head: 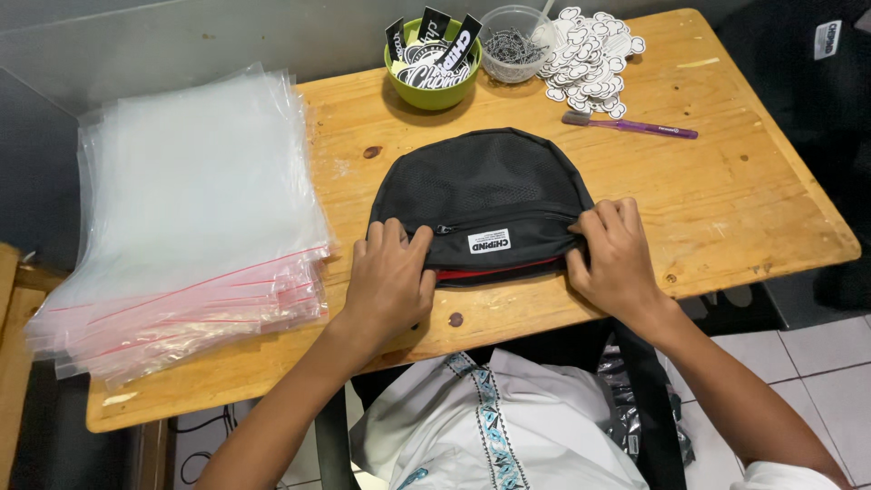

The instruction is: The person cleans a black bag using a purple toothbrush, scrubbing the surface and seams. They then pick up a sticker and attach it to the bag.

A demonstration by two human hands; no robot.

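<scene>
Here your two hands are on a black waist bag [481,195] that lies flat on the wooden table [726,200], near its front edge and right in front of you. Your left hand [390,281] presses down on the bag's lower left corner, fingers curled over the fabric beside the zipper. Your right hand [617,259] pinches the bag's right end, thumb and fingers closed on the edge where the zipper line ends. A red lining shows as a thin strip along the bag's lower seam, between your hands, and a small white label [489,241] sits just above it. The bag's upper panel is mesh. A black strap [649,399] hangs from the right end, off the table edge, and runs down past your right forearm.

To the left of the bag, well apart from it, lies a thick stack of clear plastic zip bags [181,227] with red seal lines. At the far edge of the table stand a green bowl [434,89] with black and white stickers, just beside it a clear cup [513,45] of small metal pieces, and next to that a heap of white cut-out stickers [590,59]. A purple toothbrush [631,125] lies just in front of that heap.
</scene>
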